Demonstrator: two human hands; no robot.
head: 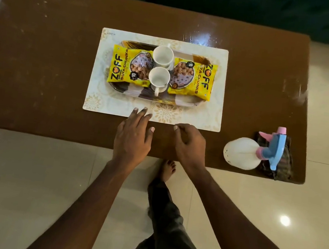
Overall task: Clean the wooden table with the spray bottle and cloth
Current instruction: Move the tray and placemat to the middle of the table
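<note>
The brown wooden table (40,63) carries white smudges across its top. A white spray bottle (242,153) with a blue and pink trigger head lies on its side near the front right corner. Its head rests over a dark patterned cloth (284,161). My left hand (133,134) lies flat near the front edge, fingers spread, fingertips touching the near edge of a cream placemat (212,110). My right hand (188,143) hovers beside it with fingers curled loosely and nothing in it.
On the placemat sits a patterned tray (142,94) holding two yellow snack packets (125,66) and two white cups (162,56). Glossy tiled floor lies in front and to the right. My bare foot (166,168) stands below the table's front edge.
</note>
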